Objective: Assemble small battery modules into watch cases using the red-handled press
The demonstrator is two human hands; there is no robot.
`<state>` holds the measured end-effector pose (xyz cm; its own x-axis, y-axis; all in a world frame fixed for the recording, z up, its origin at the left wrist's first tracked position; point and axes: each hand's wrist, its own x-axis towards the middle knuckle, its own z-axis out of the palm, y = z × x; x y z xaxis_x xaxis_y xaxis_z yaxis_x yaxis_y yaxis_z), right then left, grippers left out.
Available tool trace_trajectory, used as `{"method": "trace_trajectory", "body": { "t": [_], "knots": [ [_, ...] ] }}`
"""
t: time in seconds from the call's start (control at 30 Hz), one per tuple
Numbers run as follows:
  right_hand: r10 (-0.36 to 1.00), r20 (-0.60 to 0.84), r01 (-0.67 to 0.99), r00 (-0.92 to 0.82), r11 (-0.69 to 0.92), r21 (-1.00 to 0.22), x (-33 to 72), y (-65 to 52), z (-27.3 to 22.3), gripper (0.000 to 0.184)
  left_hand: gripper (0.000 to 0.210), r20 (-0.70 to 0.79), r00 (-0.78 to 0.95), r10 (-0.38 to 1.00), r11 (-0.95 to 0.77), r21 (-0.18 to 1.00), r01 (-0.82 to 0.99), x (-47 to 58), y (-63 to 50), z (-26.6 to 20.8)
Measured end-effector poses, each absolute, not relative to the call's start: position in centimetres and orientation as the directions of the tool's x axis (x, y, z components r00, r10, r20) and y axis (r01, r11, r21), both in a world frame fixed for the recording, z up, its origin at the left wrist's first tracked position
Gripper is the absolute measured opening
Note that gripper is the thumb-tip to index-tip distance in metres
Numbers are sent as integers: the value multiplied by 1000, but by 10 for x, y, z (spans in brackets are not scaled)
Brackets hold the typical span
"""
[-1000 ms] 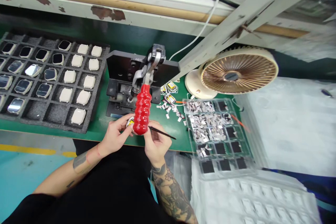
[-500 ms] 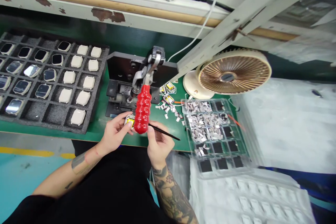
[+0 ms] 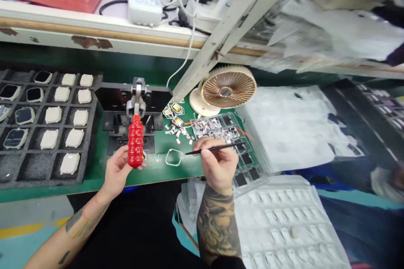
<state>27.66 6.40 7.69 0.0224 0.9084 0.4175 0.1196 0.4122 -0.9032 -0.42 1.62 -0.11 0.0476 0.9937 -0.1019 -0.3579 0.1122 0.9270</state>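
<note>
My right hand (image 3: 219, 164) grips slim black tweezers (image 3: 217, 147), tips pointing left. At the tips is a thin white rounded-square frame (image 3: 173, 163); whether it is pinched or lying on the green bench cannot be told. My left hand (image 3: 117, 173) has its fingers closed around a small watch part with yellow on it (image 3: 144, 156), mostly hidden behind the red ribbed handle (image 3: 135, 143). That handle belongs to a black toggle-clamp press (image 3: 148, 124) standing just beyond my left hand.
A grey foam tray (image 3: 86, 151) of watches and pale cases lies left. Small white pieces (image 3: 178, 134) and yellow parts (image 3: 177, 108) lie right of the press. Farther right are a clear compartment tray (image 3: 246, 149), a fan (image 3: 225, 90) and white plastic trays (image 3: 284, 218). A shelf post (image 3: 221, 42) slants behind.
The view has swung right. My right hand has moved away from my left, the tweezers now pointing left, and the white frame has come into sight at their tips. My left hand stays by the press.
</note>
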Motion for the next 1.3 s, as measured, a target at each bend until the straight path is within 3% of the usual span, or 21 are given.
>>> {"method": "trace_trajectory", "body": {
  "t": [0.1, 0.17, 0.23, 0.33, 0.43, 0.5, 0.6, 0.7, 0.77, 0.83, 0.97, 1.07, 1.3],
  "knots": [
    [922, 308, 408, -234, 380, -830, 284, 104, 91, 15, 38, -112, 36, 993, 118, 938, -327, -4, 16, 1],
    [908, 418, 477, -16, 374, -795, 272, 131, 91, 19, 39, -127, 21, 992, 128, 949, -287, -2, 16, 2],
    [846, 494, 424, 201, 379, -823, 256, 146, 84, 25, 40, -126, 10, 992, 125, 960, -250, -1, 15, 3],
    [794, 550, 417, 259, 421, -806, 241, 133, 63, 22, 38, -116, 4, 993, 114, 973, -200, 1, 13, 2],
    [817, 559, 499, 140, 430, -753, 239, 89, 35, 17, 34, -112, 5, 994, 111, 979, -169, 1, 11, 2],
    [863, 505, 603, -14, 410, -684, 239, 59, 19, 22, 32, -115, 12, 993, 116, 980, -162, 0, 10, 3],
    [911, 337, 764, -238, 389, -515, 239, 31, 9, 42, 31, -119, 38, 992, 123, 982, -141, -1, 11, 3],
    [914, 219, 780, -342, 406, -476, 241, 23, 10, 66, 30, -119, 58, 991, 126, 984, -128, -1, 12, 3],
    [906, 240, 751, -349, 424, -507, 246, 25, 13, 60, 30, -122, 64, 991, 129, 984, -124, -1, 12, 3],
    [907, 326, 758, -266, 406, -510, 257, 29, 15, 42, 30, -122, 66, 990, 129, 985, -115, -1, 12, 3],
    [903, 428, 903, 20, 167, -395, 303, 42, 22, 26, 32, -115, 65, 991, 120, 989, -87, -3, 10, 2],
    [930, 357, 949, 81, 37, -312, 340, 55, 31, 26, 34, -113, 74, 991, 118, 991, -69, -4, 10, 1],
    [989, 128, 970, -69, 96, -223, 358, 90, 35, 22, 36, -117, 89, 989, 122, 992, -45, -5, 9, -1]
  ]
}}
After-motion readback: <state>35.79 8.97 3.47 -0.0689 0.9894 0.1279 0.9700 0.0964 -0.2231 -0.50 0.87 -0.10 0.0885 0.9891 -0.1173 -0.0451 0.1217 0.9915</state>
